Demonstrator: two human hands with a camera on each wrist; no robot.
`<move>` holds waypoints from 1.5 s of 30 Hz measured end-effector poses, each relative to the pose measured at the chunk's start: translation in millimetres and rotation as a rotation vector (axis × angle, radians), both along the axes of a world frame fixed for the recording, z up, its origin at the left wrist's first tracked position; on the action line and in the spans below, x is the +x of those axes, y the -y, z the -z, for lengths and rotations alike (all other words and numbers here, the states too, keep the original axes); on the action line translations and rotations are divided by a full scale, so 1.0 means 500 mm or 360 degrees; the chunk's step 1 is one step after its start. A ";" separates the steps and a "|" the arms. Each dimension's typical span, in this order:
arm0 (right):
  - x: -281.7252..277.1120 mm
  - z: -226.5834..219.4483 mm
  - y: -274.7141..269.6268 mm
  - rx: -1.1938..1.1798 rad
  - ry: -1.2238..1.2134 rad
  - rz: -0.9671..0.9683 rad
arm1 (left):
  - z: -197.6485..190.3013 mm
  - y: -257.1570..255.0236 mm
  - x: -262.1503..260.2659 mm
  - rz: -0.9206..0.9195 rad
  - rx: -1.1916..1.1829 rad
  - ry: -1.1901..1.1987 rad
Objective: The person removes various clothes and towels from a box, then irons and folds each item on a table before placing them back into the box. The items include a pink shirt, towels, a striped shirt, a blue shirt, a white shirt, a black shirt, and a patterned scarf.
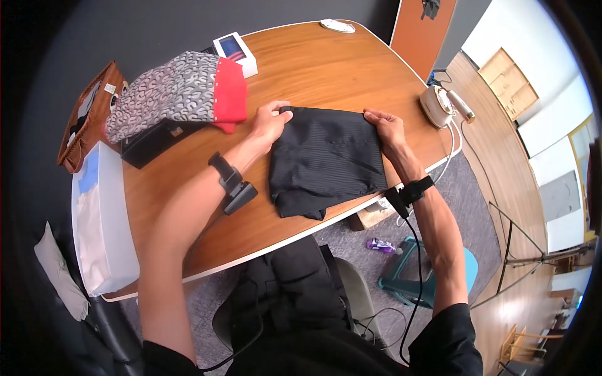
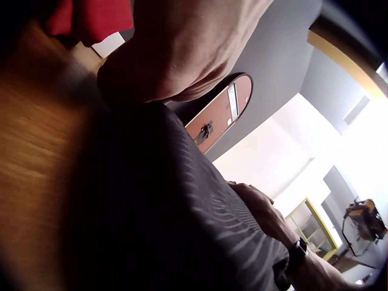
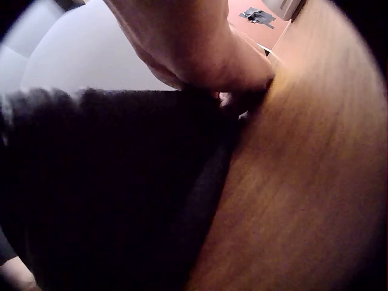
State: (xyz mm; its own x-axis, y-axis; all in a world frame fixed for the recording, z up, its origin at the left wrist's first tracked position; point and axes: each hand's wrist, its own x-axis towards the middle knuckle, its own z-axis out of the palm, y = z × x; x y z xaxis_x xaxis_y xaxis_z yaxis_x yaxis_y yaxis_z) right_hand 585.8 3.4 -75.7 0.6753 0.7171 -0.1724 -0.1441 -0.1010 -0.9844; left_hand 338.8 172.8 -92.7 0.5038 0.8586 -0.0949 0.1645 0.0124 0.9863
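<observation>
A black, finely striped piece of cloth [image 1: 329, 160], folded into a rough square, is spread over the front of the wooden table [image 1: 313, 62]. My left hand [image 1: 271, 124] pinches its far left corner, thumb on top. At the far right corner my right hand [image 1: 390, 130] pinches the edge between thumb and fingers. The near edge of the cloth is uneven and lies by the table's front rim. In the left wrist view the striped cloth [image 2: 206, 200] slants from the left hand [image 2: 176, 60] toward the right hand [image 2: 260, 206]. The right wrist view shows the cloth mostly dark.
To the left, a patterned cloth with a red border [image 1: 175, 88] lies over a black box [image 1: 150, 141]. A white bin [image 1: 128, 250] and a brown basket [image 1: 69, 141] stand beside it. A white phone box [image 1: 248, 59] sits behind. A corded white appliance [image 1: 436, 106] stands at the right edge.
</observation>
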 end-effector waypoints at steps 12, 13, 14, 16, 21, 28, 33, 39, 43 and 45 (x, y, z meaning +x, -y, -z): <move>-0.054 -0.087 0.026 -0.0463 0.2078 -0.0092 | -0.097 0.079 -0.023 -0.0068 0.1506 -0.0716; -0.066 -0.089 0.020 -0.0328 0.2164 -0.0141 | -0.118 0.100 -0.020 0.0082 0.1613 -0.0715; -0.086 -0.082 0.012 -0.0244 0.2246 -0.0221 | -0.129 0.115 -0.016 0.0227 0.1723 -0.0711; -0.127 -0.040 0.004 -0.0156 0.2504 -0.0354 | -0.097 0.130 -0.009 0.0487 0.1926 -0.0843; -0.166 0.003 0.046 -0.0738 0.2426 -0.0535 | -0.026 0.139 -0.047 0.0691 0.1842 -0.1150; -0.107 0.033 0.073 -0.0789 0.2138 -0.0346 | -0.033 0.132 -0.058 0.0716 0.1722 -0.1296; -0.111 -0.003 0.083 -0.0937 0.2308 -0.0360 | -0.047 0.130 -0.068 0.0665 0.1729 -0.1206; -0.179 -0.029 0.192 -0.0622 0.2156 -0.0546 | -0.052 0.142 -0.153 0.0224 0.0810 -0.0908; -0.210 0.007 0.211 -0.0188 0.2148 -0.0403 | -0.062 0.148 -0.167 0.0362 -0.0190 -0.0282; -0.228 0.012 0.219 -0.0123 0.1865 -0.0369 | -0.078 0.165 -0.171 0.0459 -0.0437 -0.0193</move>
State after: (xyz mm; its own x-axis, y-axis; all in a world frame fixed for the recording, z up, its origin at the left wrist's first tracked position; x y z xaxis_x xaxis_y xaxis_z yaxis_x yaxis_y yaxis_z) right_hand 471.9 -106.2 -81.6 0.3062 0.8574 0.4136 0.8662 -0.0708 -0.4946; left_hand 253.3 90.2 -53.9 0.6911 0.6184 -0.3742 0.3145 0.2089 0.9260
